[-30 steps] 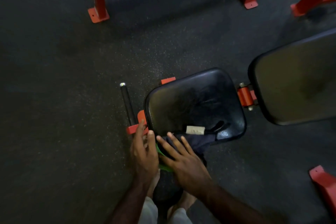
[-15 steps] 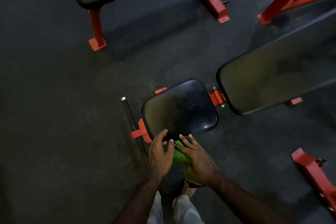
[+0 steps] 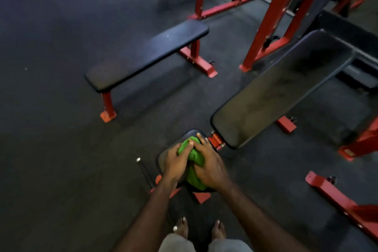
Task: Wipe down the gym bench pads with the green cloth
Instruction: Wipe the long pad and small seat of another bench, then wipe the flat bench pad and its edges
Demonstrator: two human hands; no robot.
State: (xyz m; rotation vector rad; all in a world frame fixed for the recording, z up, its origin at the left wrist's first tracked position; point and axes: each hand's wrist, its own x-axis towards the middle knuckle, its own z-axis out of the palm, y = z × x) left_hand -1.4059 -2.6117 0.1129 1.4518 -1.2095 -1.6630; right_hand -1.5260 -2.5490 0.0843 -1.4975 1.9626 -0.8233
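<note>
The green cloth (image 3: 193, 159) is bunched up between both my hands, above the small black seat pad (image 3: 163, 156) of the adjustable bench. My left hand (image 3: 177, 162) grips the cloth's left side with curled fingers. My right hand (image 3: 209, 164) holds its right side, fingers laid over the top. The hands and cloth hide most of the seat pad. The long black back pad (image 3: 280, 90) slopes up and away to the right, joined to the seat by a red bracket (image 3: 215, 141).
A flat black bench (image 3: 147, 54) on red legs stands farther off to the left. Red rack uprights (image 3: 280, 12) rise at the back right. A red floor foot (image 3: 343, 202) lies at the right. A black bar (image 3: 144, 172) sticks out left of the seat. My bare feet (image 3: 201, 229) stand below.
The camera has lifted, showing more of the room. Both hands have moved from the seat pad's near edge up over its middle, gathering the green cloth between them.
</note>
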